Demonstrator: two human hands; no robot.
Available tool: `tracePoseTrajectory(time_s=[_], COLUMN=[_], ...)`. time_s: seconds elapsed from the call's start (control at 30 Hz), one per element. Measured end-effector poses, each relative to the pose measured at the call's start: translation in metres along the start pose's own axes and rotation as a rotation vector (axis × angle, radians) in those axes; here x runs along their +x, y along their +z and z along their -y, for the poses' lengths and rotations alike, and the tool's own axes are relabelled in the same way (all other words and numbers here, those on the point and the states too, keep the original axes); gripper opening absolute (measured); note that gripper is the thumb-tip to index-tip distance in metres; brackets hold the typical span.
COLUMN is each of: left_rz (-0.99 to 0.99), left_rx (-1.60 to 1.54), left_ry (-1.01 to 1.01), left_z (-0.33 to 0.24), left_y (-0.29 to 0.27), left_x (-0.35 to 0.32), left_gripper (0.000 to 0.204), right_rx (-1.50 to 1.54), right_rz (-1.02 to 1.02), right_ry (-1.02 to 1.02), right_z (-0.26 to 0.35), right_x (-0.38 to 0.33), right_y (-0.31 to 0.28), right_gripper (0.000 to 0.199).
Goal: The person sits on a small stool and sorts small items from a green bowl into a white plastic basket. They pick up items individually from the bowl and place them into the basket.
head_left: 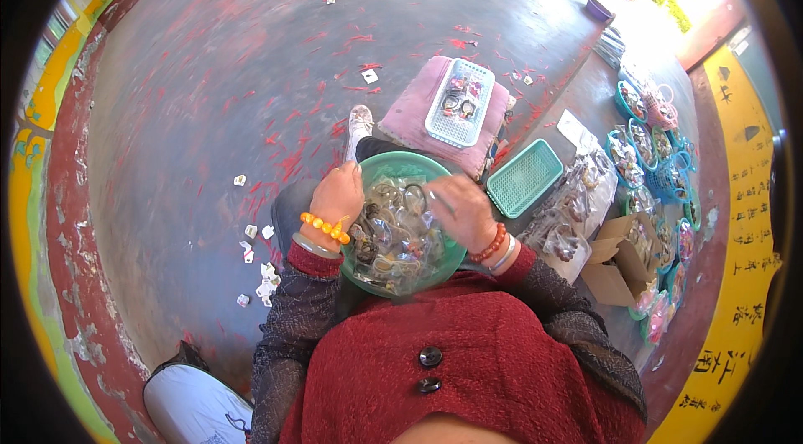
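Observation:
A green plastic basin rests on my lap, filled with small clear bags of bracelets or hair ties in dark, brown and beige tones. At its left rim, my left hand is closed, with the fingers curled against the edge; their tips are partly hidden. My right hand hovers over the basin's right side, beside the bags. Motion smears its fingers, so whether they pinch anything is unclear. Beaded bracelets circle both wrists.
Ahead, a pink cushioned stool carries a white basket of small items. A green basket stands to its right, near bagged bracelets, an open cardboard box and several filled baskets. White scraps litter the floor.

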State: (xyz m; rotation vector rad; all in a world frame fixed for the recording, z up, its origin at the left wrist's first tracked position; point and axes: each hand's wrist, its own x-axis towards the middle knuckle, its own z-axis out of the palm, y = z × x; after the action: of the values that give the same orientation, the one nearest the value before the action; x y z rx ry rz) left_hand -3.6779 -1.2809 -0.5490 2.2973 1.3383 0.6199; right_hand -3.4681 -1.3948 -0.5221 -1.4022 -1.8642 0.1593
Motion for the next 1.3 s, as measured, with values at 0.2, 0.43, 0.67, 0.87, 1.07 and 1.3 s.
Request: tracePoseTrajectory(time_s=[0.2,0.43,0.67,0.87,1.07,1.3], left_rz=[-0.022,-0.268,0.002,0.065,0.030,0.130], left_rx=[-0.006,-0.493,-1.355,-1.458,-1.358,-1.229], left_ry=[-0.021,0.004,-0.241,-0.233,-0.180,-0.044], left_z=[-0.007,-0.046,-0.038,-0.036,-0.037,-0.044], left_y=[-0.002,-0.019,-0.002,-0.010,-0.009,-0.007], left_x=[0.005,0.021,0.023,0.019,0.018,0.015], left_gripper=[0.023,0.026,0.021,0.023,0.024,0.039], right_rx=[0.197,0.327,0.765,1.082,0.541,1.048], right_rz=[0.511,0.579,0.631,0.420,0.209,0.087], right_ry=[0.034,0.179,0.428,0.783,0.456,0.724], right_z=[0.040,0.039,0.012,-0.013,-0.014,-0.004], right_x=[-0.013,-0.016,-0.008,-0.002,0.004,0.028], right_y=[0.011,0.019,0.004,-0.008,-0.010,-0.029], right_gripper=[0.023,0.020,0.011,0.008,0.011,0.009])
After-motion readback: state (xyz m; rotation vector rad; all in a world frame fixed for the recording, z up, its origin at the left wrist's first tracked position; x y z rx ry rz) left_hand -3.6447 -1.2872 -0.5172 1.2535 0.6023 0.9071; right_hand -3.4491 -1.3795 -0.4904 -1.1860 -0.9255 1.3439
